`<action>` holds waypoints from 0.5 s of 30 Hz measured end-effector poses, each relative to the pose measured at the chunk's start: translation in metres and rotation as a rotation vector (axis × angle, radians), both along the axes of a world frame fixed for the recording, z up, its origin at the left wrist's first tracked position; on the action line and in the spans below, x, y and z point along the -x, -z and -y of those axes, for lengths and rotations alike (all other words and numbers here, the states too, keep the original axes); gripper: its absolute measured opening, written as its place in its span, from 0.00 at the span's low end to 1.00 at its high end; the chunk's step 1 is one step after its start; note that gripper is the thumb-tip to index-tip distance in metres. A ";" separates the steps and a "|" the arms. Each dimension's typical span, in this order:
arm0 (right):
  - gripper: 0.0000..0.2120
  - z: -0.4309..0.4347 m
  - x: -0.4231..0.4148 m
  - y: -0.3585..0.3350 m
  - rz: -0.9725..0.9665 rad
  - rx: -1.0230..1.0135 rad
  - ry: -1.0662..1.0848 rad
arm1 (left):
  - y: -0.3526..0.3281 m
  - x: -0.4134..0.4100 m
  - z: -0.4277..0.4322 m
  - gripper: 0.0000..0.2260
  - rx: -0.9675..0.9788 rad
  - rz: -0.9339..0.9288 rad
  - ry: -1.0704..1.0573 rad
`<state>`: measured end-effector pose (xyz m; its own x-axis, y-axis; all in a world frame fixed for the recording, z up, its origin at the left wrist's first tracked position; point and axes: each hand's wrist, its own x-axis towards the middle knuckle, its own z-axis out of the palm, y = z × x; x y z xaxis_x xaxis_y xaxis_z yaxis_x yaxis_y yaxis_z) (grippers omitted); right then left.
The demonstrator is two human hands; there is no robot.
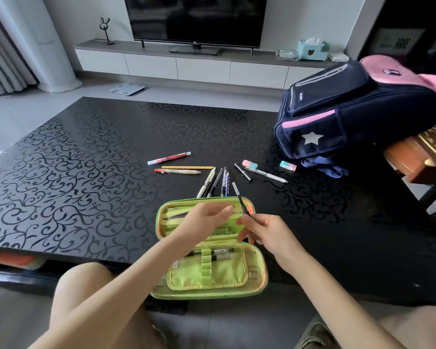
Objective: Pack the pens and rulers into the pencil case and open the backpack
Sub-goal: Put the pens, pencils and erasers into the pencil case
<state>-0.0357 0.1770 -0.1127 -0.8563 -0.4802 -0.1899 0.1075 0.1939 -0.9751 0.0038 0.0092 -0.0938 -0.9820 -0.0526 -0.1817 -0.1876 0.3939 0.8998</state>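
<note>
Television (195, 18), tissue box (312, 50), scale (127, 88)

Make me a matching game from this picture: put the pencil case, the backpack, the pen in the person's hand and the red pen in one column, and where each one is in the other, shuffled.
Things:
1. green pencil case
2. backpack
3. black pen
4. red pen

Places:
A. lying on the table, leftmost of the loose pens
B. spread open at the table's near edge
C. pinched in the right hand
D. at the table's right edge, navy and pink

Pairs: 1-B, 2-D, 3-C, 4-A.
</note>
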 end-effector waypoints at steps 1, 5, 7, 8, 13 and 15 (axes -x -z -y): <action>0.14 0.003 0.001 -0.002 0.031 0.052 -0.002 | -0.001 0.008 -0.006 0.10 -0.090 0.007 -0.007; 0.20 0.007 0.017 -0.005 0.160 0.200 0.011 | -0.003 0.033 -0.018 0.11 -0.368 0.050 0.060; 0.22 0.009 0.029 -0.004 0.225 0.243 0.024 | 0.000 0.044 -0.018 0.12 -0.463 0.076 0.101; 0.22 0.010 0.034 -0.003 0.245 0.251 0.018 | 0.001 0.049 -0.018 0.12 -0.486 0.083 0.101; 0.26 0.016 0.074 -0.001 0.105 -0.048 0.145 | 0.007 0.080 -0.007 0.12 -0.547 0.053 -0.101; 0.23 0.019 0.111 0.010 -0.108 -0.274 0.334 | 0.011 0.096 0.007 0.12 -0.585 0.030 -0.193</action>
